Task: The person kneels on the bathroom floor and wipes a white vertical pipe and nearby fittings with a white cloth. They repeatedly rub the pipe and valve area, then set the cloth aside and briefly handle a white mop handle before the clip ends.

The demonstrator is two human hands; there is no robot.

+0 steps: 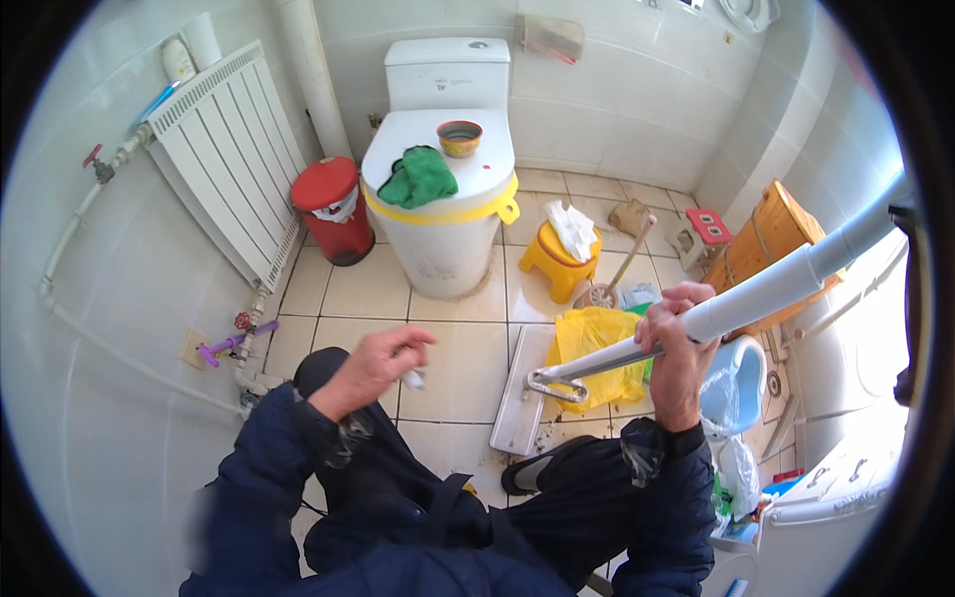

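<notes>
My right hand [671, 354] grips the white pole [753, 295] of a flat floor mop. The pole slants down from the upper right to a metal loop hinge [559, 386]. Its pale flat mop head [516, 399] rests on the tiles in front of me. My left hand [377, 369] is raised over my knee, away from the mop, fingers curled round a small white piece [412, 379], perhaps crumpled tissue. A yellow plastic bag [589, 343] lies beside the mop head, partly behind the pole. Dark bits of dirt [552, 433] are scattered near the head.
Ahead stands a toilet [448, 254] with a green cloth [419, 179] and a bowl [459, 139] on its lid. A red bin [328, 216] stands left of it, near a radiator [224, 164]. Rightward are a yellow stool [559, 261], wooden tub [783, 231] and blue plastic basin [735, 380].
</notes>
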